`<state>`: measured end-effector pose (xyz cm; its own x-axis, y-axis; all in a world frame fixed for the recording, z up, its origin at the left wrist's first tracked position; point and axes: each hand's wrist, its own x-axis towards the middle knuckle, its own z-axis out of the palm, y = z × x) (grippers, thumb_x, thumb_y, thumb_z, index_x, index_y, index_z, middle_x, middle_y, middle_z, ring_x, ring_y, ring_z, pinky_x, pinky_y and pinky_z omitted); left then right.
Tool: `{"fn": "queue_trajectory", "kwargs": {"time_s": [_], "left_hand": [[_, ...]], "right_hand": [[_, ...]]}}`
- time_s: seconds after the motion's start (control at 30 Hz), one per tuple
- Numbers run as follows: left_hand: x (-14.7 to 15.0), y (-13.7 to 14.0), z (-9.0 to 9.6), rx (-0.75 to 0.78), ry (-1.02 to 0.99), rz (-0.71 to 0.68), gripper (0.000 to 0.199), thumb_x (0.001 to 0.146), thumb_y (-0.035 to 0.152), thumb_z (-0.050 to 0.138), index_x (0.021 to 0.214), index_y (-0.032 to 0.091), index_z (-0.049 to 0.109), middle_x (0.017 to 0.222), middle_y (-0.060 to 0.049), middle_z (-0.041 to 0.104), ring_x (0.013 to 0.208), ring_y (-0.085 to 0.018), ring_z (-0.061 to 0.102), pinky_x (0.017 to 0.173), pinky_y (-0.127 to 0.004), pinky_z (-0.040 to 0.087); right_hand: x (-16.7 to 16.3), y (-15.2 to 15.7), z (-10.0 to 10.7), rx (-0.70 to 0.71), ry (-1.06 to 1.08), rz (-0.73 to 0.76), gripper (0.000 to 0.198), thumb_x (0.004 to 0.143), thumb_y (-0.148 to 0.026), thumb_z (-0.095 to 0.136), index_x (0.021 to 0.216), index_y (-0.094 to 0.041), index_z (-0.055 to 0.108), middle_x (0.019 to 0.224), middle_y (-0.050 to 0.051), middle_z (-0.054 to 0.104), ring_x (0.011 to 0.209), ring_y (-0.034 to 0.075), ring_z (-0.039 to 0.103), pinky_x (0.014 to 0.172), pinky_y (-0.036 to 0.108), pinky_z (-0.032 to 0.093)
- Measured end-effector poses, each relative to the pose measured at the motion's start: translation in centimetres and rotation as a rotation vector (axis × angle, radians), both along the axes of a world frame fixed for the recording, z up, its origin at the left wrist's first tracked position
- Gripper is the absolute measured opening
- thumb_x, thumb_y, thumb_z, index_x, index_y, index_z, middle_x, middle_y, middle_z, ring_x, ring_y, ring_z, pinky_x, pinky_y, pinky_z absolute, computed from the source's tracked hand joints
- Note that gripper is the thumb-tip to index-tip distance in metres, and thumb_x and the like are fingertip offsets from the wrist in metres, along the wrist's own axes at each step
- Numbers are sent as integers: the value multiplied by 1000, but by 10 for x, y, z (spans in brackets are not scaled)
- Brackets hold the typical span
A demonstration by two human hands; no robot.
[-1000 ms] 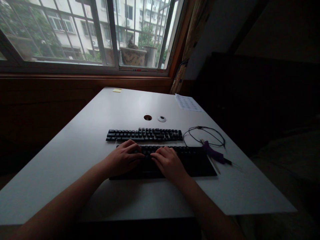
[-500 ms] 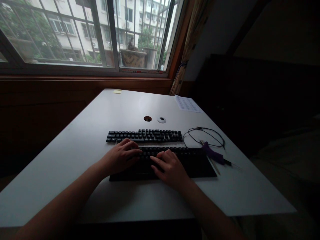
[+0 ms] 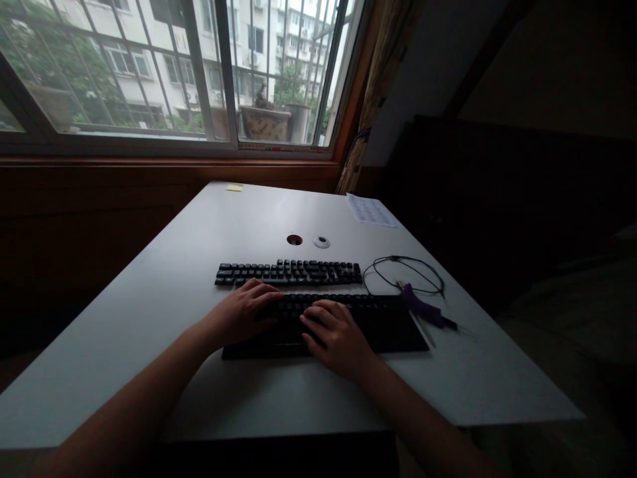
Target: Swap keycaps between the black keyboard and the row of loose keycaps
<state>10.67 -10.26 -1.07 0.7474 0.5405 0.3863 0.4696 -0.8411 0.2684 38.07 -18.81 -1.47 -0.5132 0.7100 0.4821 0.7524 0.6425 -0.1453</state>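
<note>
On smooth white tabletop [image 3: 139, 325], at six o'clock: resting left hand [image 3: 246, 310] and right hand [image 3: 339, 335], loosely bent (grasping nothing), on long black keyboard [image 3: 292, 305].

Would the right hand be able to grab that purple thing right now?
Probably yes. The right hand rests at the black keyboard, and the purple thing lies off to its right; only the keyboard's low, flat end seems to lie between them.
</note>
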Motion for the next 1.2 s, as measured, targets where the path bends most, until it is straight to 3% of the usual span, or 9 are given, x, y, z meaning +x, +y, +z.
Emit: {"fn": "queue_trajectory", "kwargs": {"time_s": [0.23, 0.43, 0.63, 1.07, 1.2], "left_hand": [[-1, 3, -2, -15, -11, -3, 49, 90, 27, 73, 136, 22, 56, 128, -9, 66, 116, -28, 56, 101, -47, 53], [-2, 5, -5, -25, -11, -2, 51, 89, 27, 74, 137, 22, 56, 129, -9, 66, 116, -28, 56, 101, -48, 53], [-2, 5, -5, -39, -19, 4, 50, 90, 29, 73, 137, 24, 57, 128, -9, 66, 117, -28, 57, 102, -48, 53], [-2, 4, -4, -57, -16, 17, 48, 90, 31, 74, 135, 23, 58, 128, -9, 67, 118, -28, 57, 103, -47, 52], [-3, 4, -4, -55, -17, 16, 51, 89, 32, 74, 137, 25, 57, 129, -8, 67, 118, -28, 57, 103, -47, 52]], "right_hand": [[-4, -10, -2, -11, 10, -17, 57, 92, -39, 70, 143, -21, 52, 144, 12, 60, 133, 31, 51, 112, 54, 42], [0, -14, -11, -56, -22, -5, 75, 89, -44, 74, 152, -23, 40, 147, 11, 58, 137, 31, 50, 119, 58, 34], [2, -12, -14, -44, 16, 17, 74, 88, -45, 76, 150, -23, 42, 137, 10, 66, 134, 30, 54, 121, 60, 33], [1, -13, -12, -8, 59, 13, 77, 83, -40, 79, 148, -24, 42, 141, 12, 62, 138, 34, 50, 120, 65, 33], [1, -14, -11, -9, 90, 15, 71, 82, -38, 80, 143, -24, 46, 128, 11, 68, 132, 33, 55, 119, 66, 35]]}}
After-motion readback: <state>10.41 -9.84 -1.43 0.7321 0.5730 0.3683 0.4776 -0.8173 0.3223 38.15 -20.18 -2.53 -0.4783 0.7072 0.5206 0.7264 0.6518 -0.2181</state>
